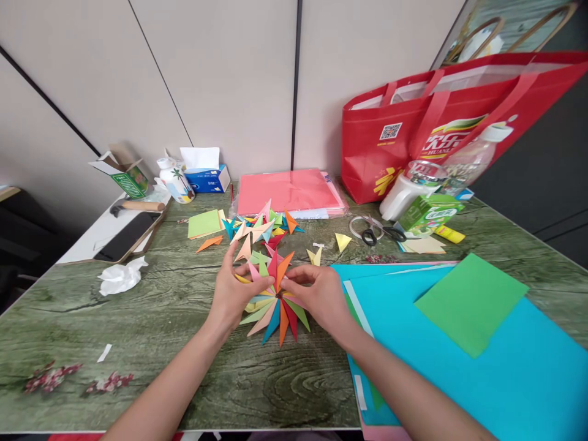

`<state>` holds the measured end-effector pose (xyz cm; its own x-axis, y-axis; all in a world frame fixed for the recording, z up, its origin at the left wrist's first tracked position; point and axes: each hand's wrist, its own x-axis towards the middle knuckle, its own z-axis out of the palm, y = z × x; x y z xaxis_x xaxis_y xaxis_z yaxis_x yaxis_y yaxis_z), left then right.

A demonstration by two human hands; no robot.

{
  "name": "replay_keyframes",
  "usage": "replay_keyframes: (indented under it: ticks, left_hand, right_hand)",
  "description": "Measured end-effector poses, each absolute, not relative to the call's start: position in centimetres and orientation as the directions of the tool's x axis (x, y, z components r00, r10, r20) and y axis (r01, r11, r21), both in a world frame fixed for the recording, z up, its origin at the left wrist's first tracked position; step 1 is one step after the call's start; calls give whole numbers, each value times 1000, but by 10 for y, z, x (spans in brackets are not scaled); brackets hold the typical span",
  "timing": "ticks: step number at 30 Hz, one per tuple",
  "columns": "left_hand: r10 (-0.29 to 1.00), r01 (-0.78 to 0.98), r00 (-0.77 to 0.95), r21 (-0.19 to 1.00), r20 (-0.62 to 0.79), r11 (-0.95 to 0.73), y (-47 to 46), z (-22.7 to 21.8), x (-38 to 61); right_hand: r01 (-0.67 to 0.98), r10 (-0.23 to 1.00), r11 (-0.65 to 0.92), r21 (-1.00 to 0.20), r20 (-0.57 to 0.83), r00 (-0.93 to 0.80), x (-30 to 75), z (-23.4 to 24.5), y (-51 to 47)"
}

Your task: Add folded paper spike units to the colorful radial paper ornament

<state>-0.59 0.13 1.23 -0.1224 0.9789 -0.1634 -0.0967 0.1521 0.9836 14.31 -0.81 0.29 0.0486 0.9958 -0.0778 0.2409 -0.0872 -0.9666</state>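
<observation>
A many-pointed origami star (278,318) of folded paper in red, orange, blue, green, pink and yellow lies on the wood-patterned table between my hands. My left hand (236,288) grips its left upper side, thumb laid over the points near the centre. From the right, my right hand (319,294) pinches the star beside an orange point (283,269), finger and thumb together. Just beyond is a heap of loose folded paper pieces (264,226) in mixed colours. Two yellow folded pieces, one a triangle (342,242) and one pointed (315,256), lie off to the right.
Blue paper sheets (459,367) with a green square (472,303) cover the right side. Scissors (381,233), a green box (432,213) and a red bag (390,141) stand behind. At left are a crumpled tissue (122,275), phone (127,236) and hammer (138,206).
</observation>
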Motion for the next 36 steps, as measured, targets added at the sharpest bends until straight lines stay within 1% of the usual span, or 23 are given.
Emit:
replay_keyframes:
  ticks: [5,9,12,16,20,24,26,28,31,36]
  left_hand:
    - [981,-66,-117,987,-156,149,1,12,-6]
    - [982,-83,-105,985,-159,151,1,11,-6]
    - [979,-99,-105,982,-173,163,2,11,-6]
    - [973,-125,-97,972,-209,197,2,13,-6]
    - [962,-141,-113,963,-247,230,3,16,-6]
    - [952,-158,-126,953,-278,257,4,17,-7]
    - [944,-157,-131,947,-302,281,5,15,-8]
    - [938,-153,-129,941,-323,303,6,13,-8]
    - [937,-149,-112,937,-332,315,6,11,-9]
    - [942,-152,-77,937,-327,313,5,9,-9]
  right_hand:
    - [415,996,-7,-910,-45,-82,149,11,-4]
    - [484,976,89,-871,-21,-218,152,13,0]
    - [532,958,154,-833,-7,-288,155,10,3]
    - [472,950,175,-864,22,-312,155,6,4]
    - [399,965,113,-910,6,-261,156,6,4]
    - [241,977,64,-968,11,-214,160,8,6]
    - [193,980,80,-978,42,-192,163,8,6]
    - [223,972,151,-963,104,-210,165,8,5]
    - [325,946,268,-907,184,-268,164,8,1]
    - [466,915,372,-803,234,-328,159,7,-1]
